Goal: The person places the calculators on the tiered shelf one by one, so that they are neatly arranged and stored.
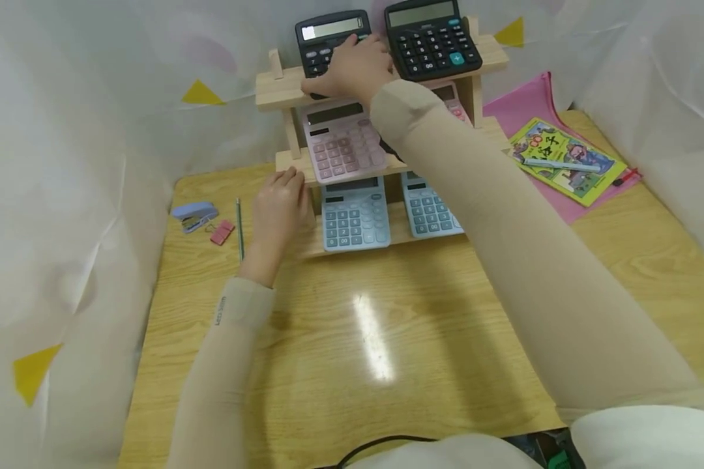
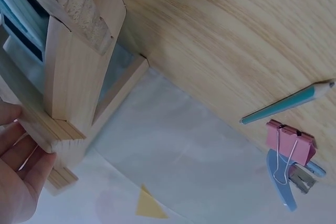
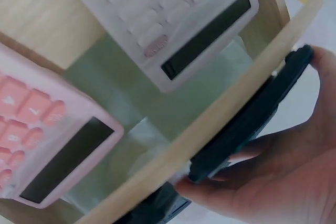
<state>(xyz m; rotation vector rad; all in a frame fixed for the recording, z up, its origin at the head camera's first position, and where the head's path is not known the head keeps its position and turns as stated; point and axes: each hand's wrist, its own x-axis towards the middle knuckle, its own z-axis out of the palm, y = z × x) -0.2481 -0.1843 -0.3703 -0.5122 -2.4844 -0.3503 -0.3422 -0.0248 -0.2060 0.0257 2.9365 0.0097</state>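
A three-tier wooden rack [image 1: 277,93] holds calculators. On its top tier, my right hand [image 1: 352,70] grips the left black calculator [image 1: 317,55] by its edges; the right wrist view shows thumb and fingers on opposite sides of the calculator [image 3: 252,116]. A second black calculator [image 1: 434,49] leans just to its right. My left hand [image 1: 278,202] holds the left end of the middle tier, fingertips on the wooden board [image 2: 44,121]. Below the right hand are a pale pink calculator [image 1: 346,143] and a pinker one [image 3: 58,135]. Two blue calculators [image 1: 354,218] stand on the bottom tier, the right one partly behind my sleeve.
Left of the rack lie a blue stapler [image 1: 193,213], a pink binder clip [image 1: 222,232] and a green pencil [image 1: 239,228]. To the right, a yellow booklet [image 1: 569,159] with a pen on it lies on a pink pouch [image 1: 525,98]. White sheeting encloses the table [image 1: 328,326].
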